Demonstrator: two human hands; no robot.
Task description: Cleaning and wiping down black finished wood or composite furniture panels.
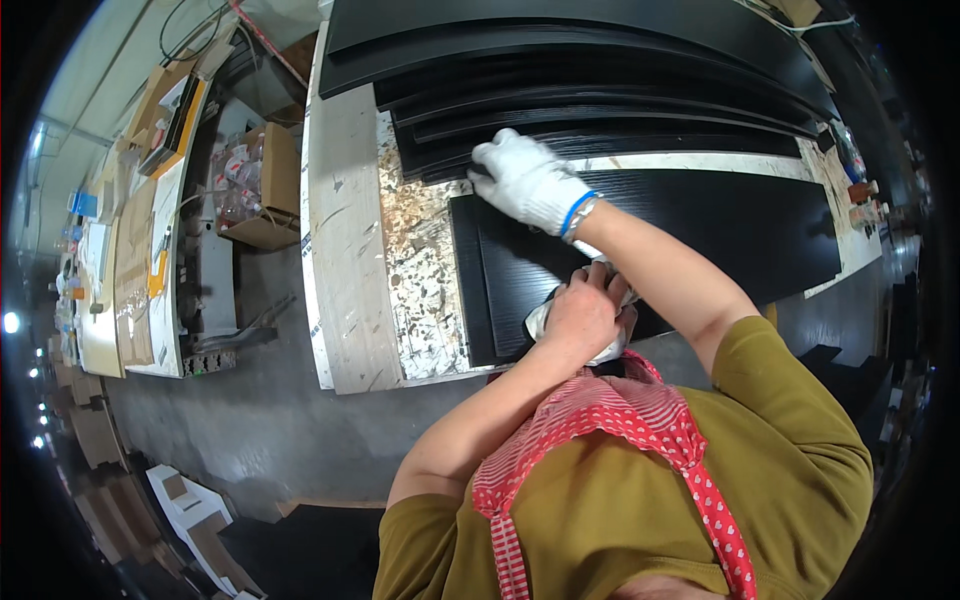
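My right hand (528,182), in a white knitted glove with a blue cuff, is over the left end of the black boards. Its fingers are curled, and what they hold, if anything, is hidden. My bare left hand (580,315) is close to my body, its fingers closed round a crumpled white cloth (538,320). Under both hands lies a flat black wood-grain panel (720,215), with another black panel edge (474,290) showing at its left. Beyond it, several long black boards (600,105) lie overlapped.
The boards rest on a paint-spotted worktable (425,260) with a pale plank (345,240) along its left side. Left of it stand a cardboard box (280,170) of plastic bottles and a cluttered side bench (135,270). Small bottles (865,200) stand at the table's right end.
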